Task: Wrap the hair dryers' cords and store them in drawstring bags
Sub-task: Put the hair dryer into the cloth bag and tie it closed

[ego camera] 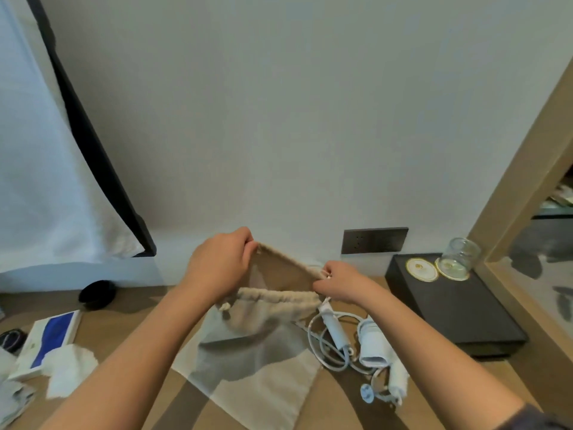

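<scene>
Left hand [221, 265] and right hand [336, 285] pinch open a beige cloth drawstring bag [257, 336] at frame centre; the white hair dryer [373, 346] (cord loosely coiled) lies unbagged at lower right.

Both hands, left hand [221, 263] and right hand [339, 285], held the drawstring bag [263, 333] mouth open; hair dryer [373, 346] lay at its three o'clock.

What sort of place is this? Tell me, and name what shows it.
Probably a hotel room: an upturned glass on a paper coaster on a black tray, white bedding at the left, and a hair dryer beside its drawstring bag.
</scene>
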Demonstrator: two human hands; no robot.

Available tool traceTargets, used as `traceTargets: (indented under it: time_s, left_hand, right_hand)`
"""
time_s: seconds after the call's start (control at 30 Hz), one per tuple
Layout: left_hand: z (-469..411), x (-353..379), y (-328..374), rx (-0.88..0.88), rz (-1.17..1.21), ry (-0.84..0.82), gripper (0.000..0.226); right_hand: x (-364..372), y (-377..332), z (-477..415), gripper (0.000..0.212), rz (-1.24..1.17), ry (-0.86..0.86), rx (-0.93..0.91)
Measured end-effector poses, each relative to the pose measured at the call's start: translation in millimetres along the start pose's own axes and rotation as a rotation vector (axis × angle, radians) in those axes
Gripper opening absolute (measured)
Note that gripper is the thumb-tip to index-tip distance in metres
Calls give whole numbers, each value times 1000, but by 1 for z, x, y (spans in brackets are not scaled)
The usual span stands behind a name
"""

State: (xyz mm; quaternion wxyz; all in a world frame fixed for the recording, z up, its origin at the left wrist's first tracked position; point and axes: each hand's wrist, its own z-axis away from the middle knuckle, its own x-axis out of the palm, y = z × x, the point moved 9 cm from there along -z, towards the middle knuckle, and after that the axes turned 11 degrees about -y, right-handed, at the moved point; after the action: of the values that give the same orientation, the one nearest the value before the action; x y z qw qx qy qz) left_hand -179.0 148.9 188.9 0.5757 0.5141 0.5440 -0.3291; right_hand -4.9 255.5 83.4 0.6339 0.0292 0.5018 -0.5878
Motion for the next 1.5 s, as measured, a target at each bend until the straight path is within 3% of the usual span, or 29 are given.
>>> traceTargets:
  time_s: [0.1, 0.2, 0.37, 0.5, 0.63, 0.83, 0.9, 1.0, 1.1, 1.2, 1.4, 1.5]
  left_hand:
    - [4, -22, 4, -25, -138, 160, 26]
    - [18, -23, 7, 28, -86, 213, 25]
    - [39, 95, -7, -60, 70, -276, 21]
    - [58, 160, -3, -139, 209, -392, 23]
    - [64, 178, 12, -172, 295, -374, 21]
    - [68, 191, 39, -236, 377, -311, 19]
    - [72, 195, 48, -267, 418, -284, 17]
    - [82, 201, 54, -325, 459, -259, 15]
    - [90, 208, 52, -384, 472, -256, 15]
    - [96, 212, 49, -421, 482, -251, 15]
    - [107, 214, 43, -472, 534, -210, 18]
    - [110, 216, 41, -471, 529, -212, 17]
  right_hand:
    - [4, -11, -3, 24, -320, -56, -36]
    - [7, -24, -12, 32, -505, 4, -156]
    - [65, 33, -34, 58, -568, -88, -16]
    - [98, 72, -27, 61, -574, -149, 70]
    - [100, 99, -21, 62, -692, -133, 70]
    - [68, 177, 12, 20, -756, 183, 200]
    - [64, 209, 26, 16, -716, 300, 292]
    - [72, 254, 37, 3, -644, 345, 434]
    - [96, 287, 36, 29, -772, 300, 512]
    - [118, 290, 34, 39, -1008, 232, 524]
    - [141, 283, 20, 43, -1264, 146, 536]
    - [146, 281, 15, 42, -1278, 89, 537]
